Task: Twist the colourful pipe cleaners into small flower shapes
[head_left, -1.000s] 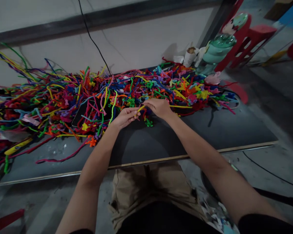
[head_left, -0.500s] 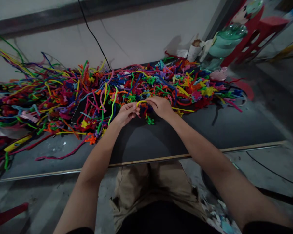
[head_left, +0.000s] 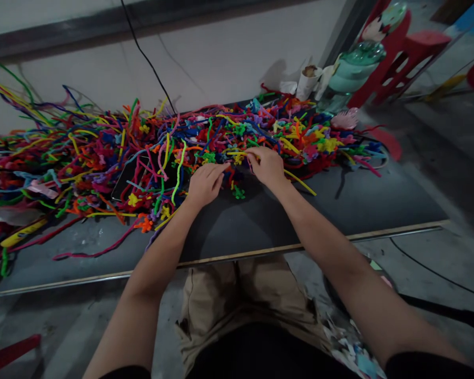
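Note:
A yellow pipe cleaner (head_left: 302, 183) is pinched in my right hand (head_left: 265, 166), its long end slanting out past the wrist over the dark tabletop. A short yellow length shows just left of those fingertips. My left hand (head_left: 206, 184) is a little to the left, back of the hand up. Its fingers point right, with the thumb apart from the index finger and nothing visible between them. Behind both hands lies a heap of coloured pipe cleaners (head_left: 142, 131). A small green twisted piece (head_left: 238, 192) lies on the tabletop between the hands.
The dark tabletop (head_left: 237, 226) has a pale front edge. A phone-like dark slab (head_left: 128, 179) lies partly under the heap. At the back right stand a white paper cup (head_left: 308, 81) and a green figurine (head_left: 349, 73). Red stools (head_left: 408, 63) stand beyond.
My left hand has turned palm down and its fingers have come off the yellow pipe cleaner. My right hand has shifted slightly right, and the pipe cleaner's long end now slants lower.

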A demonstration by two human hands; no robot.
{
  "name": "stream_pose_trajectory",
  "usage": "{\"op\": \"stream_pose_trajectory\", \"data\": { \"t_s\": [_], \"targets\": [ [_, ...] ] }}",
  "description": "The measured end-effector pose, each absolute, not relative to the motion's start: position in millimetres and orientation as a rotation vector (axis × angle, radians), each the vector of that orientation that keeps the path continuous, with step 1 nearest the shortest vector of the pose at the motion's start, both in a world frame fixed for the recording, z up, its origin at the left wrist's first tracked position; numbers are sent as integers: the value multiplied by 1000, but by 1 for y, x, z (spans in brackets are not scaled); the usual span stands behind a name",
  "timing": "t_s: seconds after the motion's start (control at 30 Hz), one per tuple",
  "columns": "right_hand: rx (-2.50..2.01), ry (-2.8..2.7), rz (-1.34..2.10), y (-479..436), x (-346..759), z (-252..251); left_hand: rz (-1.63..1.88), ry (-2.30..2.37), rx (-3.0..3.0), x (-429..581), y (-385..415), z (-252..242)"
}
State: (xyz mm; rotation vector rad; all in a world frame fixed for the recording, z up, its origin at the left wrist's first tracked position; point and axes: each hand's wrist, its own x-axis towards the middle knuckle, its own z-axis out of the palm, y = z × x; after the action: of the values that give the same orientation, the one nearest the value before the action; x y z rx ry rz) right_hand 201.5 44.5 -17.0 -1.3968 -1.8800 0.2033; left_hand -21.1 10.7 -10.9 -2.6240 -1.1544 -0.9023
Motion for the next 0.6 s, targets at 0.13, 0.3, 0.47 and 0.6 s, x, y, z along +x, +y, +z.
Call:
{"op": "stream_pose_trajectory", "data": {
  "t_s": [0.13,0.3,0.47,0.6],
  "targets": [
    [-1377,-1783,184,46,201,-20,-856,-1101,-2621,-19,10,-10],
    [-1158,-1865,103,36,192,-15,-1038,-1304,-2404,-14,8,-9],
    [-1055,-1978,71,28,186,-17,-1012,-1457,-2470,-18,17,-19],
    [-1101,-1911,76,29,184,-20,-1263,-1469,-2609,-21,20,-23]
  ]
}}
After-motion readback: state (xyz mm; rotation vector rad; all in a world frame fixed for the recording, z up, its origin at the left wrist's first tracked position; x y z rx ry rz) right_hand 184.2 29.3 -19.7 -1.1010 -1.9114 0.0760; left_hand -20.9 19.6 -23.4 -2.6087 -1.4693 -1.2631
